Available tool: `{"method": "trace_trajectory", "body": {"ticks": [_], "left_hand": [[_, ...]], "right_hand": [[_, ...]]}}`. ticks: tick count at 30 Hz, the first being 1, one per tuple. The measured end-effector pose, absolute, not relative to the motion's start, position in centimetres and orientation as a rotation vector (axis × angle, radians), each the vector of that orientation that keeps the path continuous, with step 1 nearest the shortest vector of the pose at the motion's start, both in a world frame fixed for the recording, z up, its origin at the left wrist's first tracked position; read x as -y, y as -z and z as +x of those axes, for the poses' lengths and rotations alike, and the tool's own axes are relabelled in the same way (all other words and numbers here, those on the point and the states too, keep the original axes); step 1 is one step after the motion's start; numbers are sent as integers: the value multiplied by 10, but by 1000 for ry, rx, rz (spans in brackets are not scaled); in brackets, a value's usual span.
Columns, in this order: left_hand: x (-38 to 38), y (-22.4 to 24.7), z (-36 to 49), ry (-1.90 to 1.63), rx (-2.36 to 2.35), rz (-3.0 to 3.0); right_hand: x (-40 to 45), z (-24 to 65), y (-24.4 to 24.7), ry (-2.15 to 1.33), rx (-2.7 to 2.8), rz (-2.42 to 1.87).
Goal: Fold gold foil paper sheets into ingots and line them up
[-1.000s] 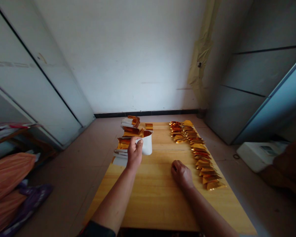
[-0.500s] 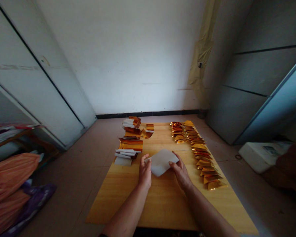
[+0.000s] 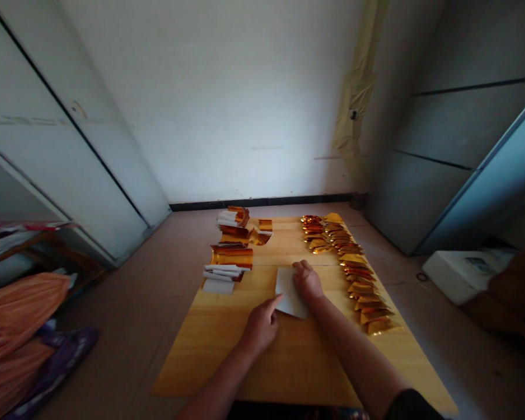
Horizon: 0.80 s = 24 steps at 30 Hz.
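Evidently, the left hand (image 3: pixel 262 326) sets one digit on the lower left of a white sheet (image 3: pixel 287 291), its others curled; the right hand (image 3: pixel 307 280) bunches at the upper right edge. Whether either pinches it, I cannot tell. The sheet lies on the wooden counter (image 3: pixel 219 350), between loose gold-and-white sheets (image 3: pixel 234 256) and folded gold pieces (image 3: pixel 362 289).

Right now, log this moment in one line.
white sheet: on table | left hand: at left edge | right hand: at right edge
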<state>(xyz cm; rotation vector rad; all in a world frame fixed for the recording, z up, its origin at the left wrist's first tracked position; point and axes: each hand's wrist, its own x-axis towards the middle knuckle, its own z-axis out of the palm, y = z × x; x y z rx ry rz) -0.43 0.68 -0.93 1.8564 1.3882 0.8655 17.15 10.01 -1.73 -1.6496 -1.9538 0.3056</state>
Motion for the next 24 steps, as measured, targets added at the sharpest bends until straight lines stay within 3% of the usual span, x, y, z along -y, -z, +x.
{"method": "trace_trajectory", "body": {"ticks": [6, 12, 15, 20, 24], "left_hand": [[-5, 15, -8, -708, -1541, 2364], [-17, 1, -6, -868, -1461, 2510], [-31, 0, -4, -787, -1359, 2413], [-55, 7, 7, -747, -1619, 2130], [-66, 5, 18, -695, -1816, 1966]], "right_hand": [[-89, 168, 15, 20, 2237, -1678], [-87, 168, 13, 86, 2227, -1614], [-92, 171, 14, -147, 2172, -1578], [-104, 192, 16, -772, 1793, -1444], [-102, 209, 14, -963, 1549, -1300]]}}
